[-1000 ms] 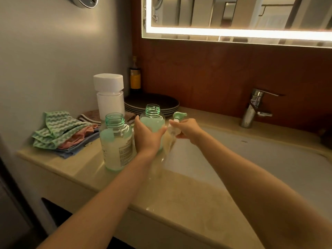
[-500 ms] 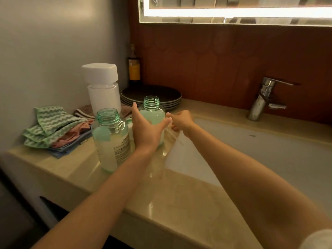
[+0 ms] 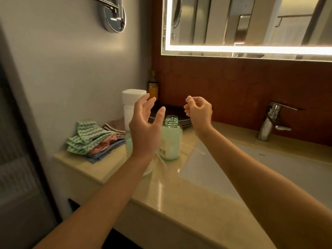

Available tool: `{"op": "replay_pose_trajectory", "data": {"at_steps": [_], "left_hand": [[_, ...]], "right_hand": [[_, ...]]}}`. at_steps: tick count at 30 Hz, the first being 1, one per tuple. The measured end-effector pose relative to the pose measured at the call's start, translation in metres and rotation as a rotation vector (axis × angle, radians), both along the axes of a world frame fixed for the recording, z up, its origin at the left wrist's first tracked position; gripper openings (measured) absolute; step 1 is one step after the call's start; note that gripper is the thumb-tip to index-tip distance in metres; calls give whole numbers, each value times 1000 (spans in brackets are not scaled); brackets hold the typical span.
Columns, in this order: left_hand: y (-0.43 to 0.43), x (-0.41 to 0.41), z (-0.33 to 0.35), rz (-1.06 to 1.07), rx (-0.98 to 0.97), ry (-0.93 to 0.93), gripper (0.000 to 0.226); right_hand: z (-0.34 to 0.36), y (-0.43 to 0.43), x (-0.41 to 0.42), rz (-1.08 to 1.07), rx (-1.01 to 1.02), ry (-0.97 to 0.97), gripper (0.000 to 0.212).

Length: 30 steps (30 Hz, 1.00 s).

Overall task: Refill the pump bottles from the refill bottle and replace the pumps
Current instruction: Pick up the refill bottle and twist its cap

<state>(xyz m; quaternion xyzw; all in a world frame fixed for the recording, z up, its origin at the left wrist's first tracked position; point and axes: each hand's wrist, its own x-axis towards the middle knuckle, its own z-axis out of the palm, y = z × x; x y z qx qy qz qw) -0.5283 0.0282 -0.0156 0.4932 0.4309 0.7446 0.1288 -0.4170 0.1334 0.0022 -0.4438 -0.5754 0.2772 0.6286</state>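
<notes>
Pump bottle (image 3: 170, 141), head view: upright on the counter (image 3: 179, 203), just beside the left rim of the sink (image 3: 269, 169), below and between the two raised hands.
Look: clear rounded body holding pale mint liquid, seemingly almost to the shoulder. The green threaded neck is bare, with no pump on it. A printed label faces left, partly hidden by the wrist.
Second bottle (image 3: 128, 144): a sliver of the same pale green shows behind the left wrist, left of the first. Its neck is hidden.
Left hand (image 3: 143, 130): released, fingers straight and spread, lifted clear of both bottles, holding nothing.
Right hand (image 3: 199, 112): lifted, fingers clenched loosely toward the palm. Nothing shows in it.
Pumps: none can be made out. Faint thin lines on the counter by the sink rim are too dim to name.
Handling: likely stiff plastic, fairly heavy with liquid and steady on its wide base. With the top open, a knock would spill it, and the smooth walls may be slick if soap has run down.
Where to hold: probably round the body below the shoulder, leaving the threads free for the pump collar.
Back left corner of the counter: white-capped container (image 3: 133, 99), possibly the refill bottle, with an amber bottle (image 3: 153, 87) behind it.
Left edge: folded cloths (image 3: 91, 139).
Back edge: dark plates (image 3: 181, 121), and a faucet (image 3: 271, 121) beyond the sink.
</notes>
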Motion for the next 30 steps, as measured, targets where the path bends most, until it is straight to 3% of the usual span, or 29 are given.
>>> {"op": "replay_pose_trajectory", "data": {"at_steps": [3, 8, 12, 17, 22, 30], "left_hand": [[-6, -28, 3, 90, 53, -44, 36], [8, -74, -12, 115, -62, -130, 49], [36, -105, -23, -78, -287, -27, 67], [55, -115, -21, -341, -408, 106, 58], [58, -120, -18, -378, -405, 100, 47], [52, -139, 42, -268, -288, 170, 53]], "right_hand": [[18, -15, -27, 76, 48, -24, 19], [38, -26, -72, 156, 66, -197, 25], [45, -20, -88, 117, 91, -332, 34], [46, -15, -98, 214, 14, -493, 53], [45, -11, -108, 269, -18, -474, 44], [95, -25, -113, 329, 81, -342, 42]]}}
